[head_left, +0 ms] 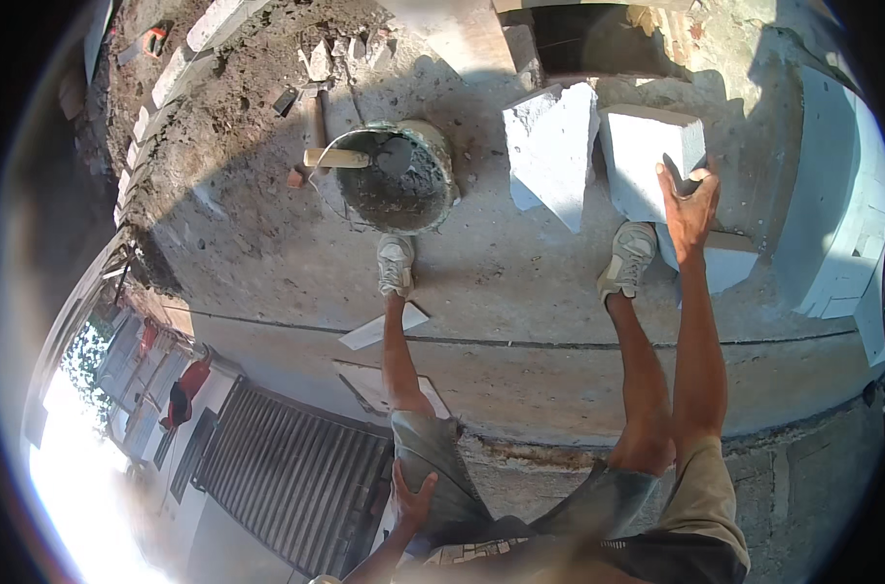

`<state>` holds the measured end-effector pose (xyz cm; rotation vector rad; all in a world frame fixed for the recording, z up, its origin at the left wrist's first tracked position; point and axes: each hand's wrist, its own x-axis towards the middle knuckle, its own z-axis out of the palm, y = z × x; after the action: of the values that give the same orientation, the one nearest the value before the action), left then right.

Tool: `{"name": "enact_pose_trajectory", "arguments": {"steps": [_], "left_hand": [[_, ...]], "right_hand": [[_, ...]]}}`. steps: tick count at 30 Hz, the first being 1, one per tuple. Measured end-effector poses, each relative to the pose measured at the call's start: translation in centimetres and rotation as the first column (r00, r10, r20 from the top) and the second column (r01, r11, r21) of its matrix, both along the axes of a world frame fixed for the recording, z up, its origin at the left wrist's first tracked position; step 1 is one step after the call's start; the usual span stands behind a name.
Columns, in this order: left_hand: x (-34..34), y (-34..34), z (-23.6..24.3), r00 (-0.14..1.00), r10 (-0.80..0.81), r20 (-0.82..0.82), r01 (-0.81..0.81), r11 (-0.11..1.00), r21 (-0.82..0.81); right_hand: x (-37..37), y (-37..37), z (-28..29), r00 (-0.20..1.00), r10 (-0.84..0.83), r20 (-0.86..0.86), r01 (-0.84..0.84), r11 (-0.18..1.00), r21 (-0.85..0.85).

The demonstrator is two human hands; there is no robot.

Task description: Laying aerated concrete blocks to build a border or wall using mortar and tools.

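My right hand [688, 202] reaches far forward and grips the near edge of a white concrete block [647, 156] that stands on a concrete ledge. A second white block [554, 151] leans just left of it. My left hand [411, 496] rests flat on my left thigh, fingers spread over the grey shorts. Both my legs stretch down to the ledge, with my left shoe [396, 263] near a bucket and my right shoe [629, 258] beside the held block.
A bucket of grey mortar [398, 175] with a wooden-handled tool in it sits by my left foot. More white blocks [841, 195] are stacked at the right. Flat white slabs [384, 326] lie below my left foot. The ledge drops off to a street far below at the left.
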<state>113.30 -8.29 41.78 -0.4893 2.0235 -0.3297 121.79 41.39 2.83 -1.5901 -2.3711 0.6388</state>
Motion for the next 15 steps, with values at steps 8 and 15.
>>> {"name": "enact_pose_trajectory", "arguments": {"steps": [8, 15], "left_hand": [[1.2, -4.2, 1.3, 0.984, 0.128, -0.125, -0.106, 0.980, 0.169], [-0.2, -10.5, 0.7, 0.909, 0.415, -0.026, -0.376, 0.847, 0.375]], "right_hand": [[-7.5, -5.0, 1.9, 0.995, -0.101, -0.007, 0.094, 0.952, -0.291], [-0.7, -3.3, 11.7, 1.000, -0.005, 0.023, 0.011, 0.960, -0.279]]}}
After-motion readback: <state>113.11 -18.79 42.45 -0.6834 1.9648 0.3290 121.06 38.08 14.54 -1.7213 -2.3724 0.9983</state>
